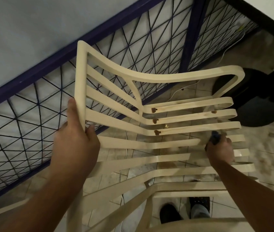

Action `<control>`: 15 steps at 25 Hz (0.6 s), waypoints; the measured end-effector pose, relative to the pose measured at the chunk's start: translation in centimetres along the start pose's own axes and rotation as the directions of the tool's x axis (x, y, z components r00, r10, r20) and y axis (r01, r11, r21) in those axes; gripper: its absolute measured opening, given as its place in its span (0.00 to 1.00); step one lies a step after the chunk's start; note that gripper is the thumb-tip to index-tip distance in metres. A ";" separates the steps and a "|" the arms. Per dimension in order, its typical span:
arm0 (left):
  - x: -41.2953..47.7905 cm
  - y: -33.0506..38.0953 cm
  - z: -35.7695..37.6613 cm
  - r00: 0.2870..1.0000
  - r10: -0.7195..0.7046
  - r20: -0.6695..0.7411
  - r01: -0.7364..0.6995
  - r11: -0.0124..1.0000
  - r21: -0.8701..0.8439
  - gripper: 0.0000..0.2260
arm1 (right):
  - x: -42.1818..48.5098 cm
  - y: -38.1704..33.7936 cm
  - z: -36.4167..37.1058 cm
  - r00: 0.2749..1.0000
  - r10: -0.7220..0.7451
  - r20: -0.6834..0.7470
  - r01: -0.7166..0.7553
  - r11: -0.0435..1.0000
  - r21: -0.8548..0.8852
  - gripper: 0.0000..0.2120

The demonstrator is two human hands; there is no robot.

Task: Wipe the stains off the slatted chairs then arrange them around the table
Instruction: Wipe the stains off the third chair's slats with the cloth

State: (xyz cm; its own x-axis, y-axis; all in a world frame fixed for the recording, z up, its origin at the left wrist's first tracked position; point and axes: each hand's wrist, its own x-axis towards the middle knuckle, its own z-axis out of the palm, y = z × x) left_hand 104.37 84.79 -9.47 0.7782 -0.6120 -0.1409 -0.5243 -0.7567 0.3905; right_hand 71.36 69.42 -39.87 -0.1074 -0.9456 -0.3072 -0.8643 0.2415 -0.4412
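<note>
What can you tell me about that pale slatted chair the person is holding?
The slatted chair is cream and glossy, with faint wood grain on some slats. Long curved slats run from the back's top rail down into the seat, and a looped armrest lines the far side. Brown stains dot several slats near the bend. The left hand grips the top rail. The right hand, holding a small blue object, is at the seat slats.

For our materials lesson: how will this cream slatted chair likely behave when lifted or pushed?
Probably light for its size: the slatted chair is mostly gaps between thin slats. Likely stiff: the slats hold their curve while the left hand grips the backrest and the right hand holds a blue cloth on them. It may slide on the tiled floor.
</note>
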 end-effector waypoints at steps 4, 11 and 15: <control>0.1 -0.1 0.1 1.000 -0.009 -0.010 0.009 1.000 0.014 0.33 | -0.4 -2.1 2.4 0.982 -0.144 0.123 0.146 0.989 -0.005 0.11; 0.0 0.1 0.1 1.000 -0.029 -0.002 0.029 1.000 0.010 0.32 | -7.5 -12.9 10.7 0.858 0.004 0.514 -0.128 0.970 0.206 0.07; 0.1 0.1 0.0 0.999 -0.045 -0.002 0.045 0.999 0.021 0.32 | -9.0 -14.7 10.7 0.838 0.087 0.538 -0.309 0.889 0.337 0.14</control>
State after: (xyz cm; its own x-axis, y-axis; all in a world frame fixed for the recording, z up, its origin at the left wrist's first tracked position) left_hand 104.38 84.67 -9.49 0.8015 -0.5772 -0.1564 -0.4962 -0.7878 0.3650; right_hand 90.26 76.67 -39.64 0.0990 -0.6541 -0.7499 -0.5698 0.5805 -0.5816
